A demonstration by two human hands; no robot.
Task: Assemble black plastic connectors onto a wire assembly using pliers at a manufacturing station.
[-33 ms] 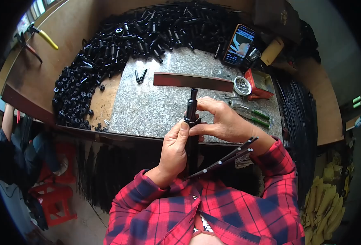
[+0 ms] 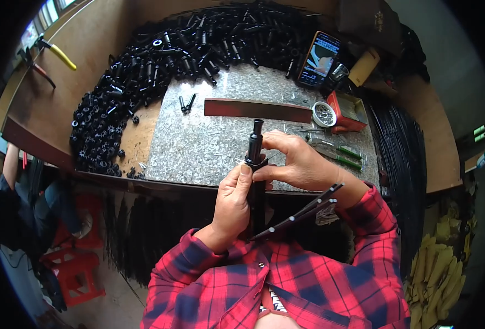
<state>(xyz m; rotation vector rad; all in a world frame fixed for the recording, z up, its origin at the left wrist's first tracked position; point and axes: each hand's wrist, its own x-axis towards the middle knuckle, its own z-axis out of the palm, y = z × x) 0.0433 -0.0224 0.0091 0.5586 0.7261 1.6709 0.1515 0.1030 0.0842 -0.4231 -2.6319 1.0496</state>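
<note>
on the speckled bench [image 2: 187, 148], a white bowl [image 2: 325, 126] held small metal pieces [image 2: 323, 114] beside an open red box [image 2: 334, 103], its contents unclear. over the near edge, the left hand [image 2: 231, 196] and right hand [image 2: 302, 163] both gripped a black tube [image 2: 255, 140].

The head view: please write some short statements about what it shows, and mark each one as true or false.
1. The left hand and the right hand are both at the black tubular piece. True.
2. The white bowl is at the left end of the long flat bar. False: it is by the right end.
3. The phone has a lit screen. True.
4. The yellow-handled tool lies beside the phone. False: it is at the left wooden wall.
5. The sleeves are plain green. False: they are checked, red and dark.
</note>
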